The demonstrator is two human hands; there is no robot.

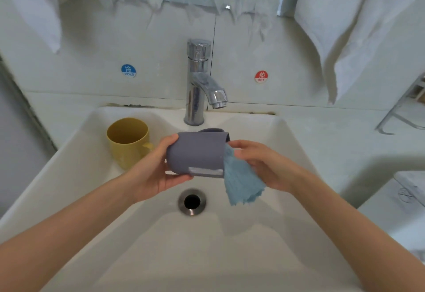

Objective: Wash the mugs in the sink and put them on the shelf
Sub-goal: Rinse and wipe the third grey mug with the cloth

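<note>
Two bare forearms reach in from the bottom edge over the white sink [92,199]. The left hand [154,172] grips a grey mug [195,153] by its closed base, the thumb lying along the upper side and the fingers [177,179] curled beneath it. The mug is held on its side in the air above the basin, just over the drain [192,201], with its mouth turned to the right and its handle on the far side. A pale label strip [205,172] runs along its lower edge.

The right hand [264,165] sits at the mug's mouth, its fingers drawn together and pinching a light blue cloth [241,183]. The cloth's upper end touches the rim, and the rest hangs loose below the hand.

A yellow mug [127,142] stands upright in the far left corner of the basin, just beside the left hand but apart from it. Behind the grey mug rises a chrome faucet [197,80], with no water visible at its spout. On the wall, a blue COLD sticker [128,70] sits to its left and a red HOT sticker [261,76] to its right. A metal wire rack [404,105] shows at the right edge.
</note>
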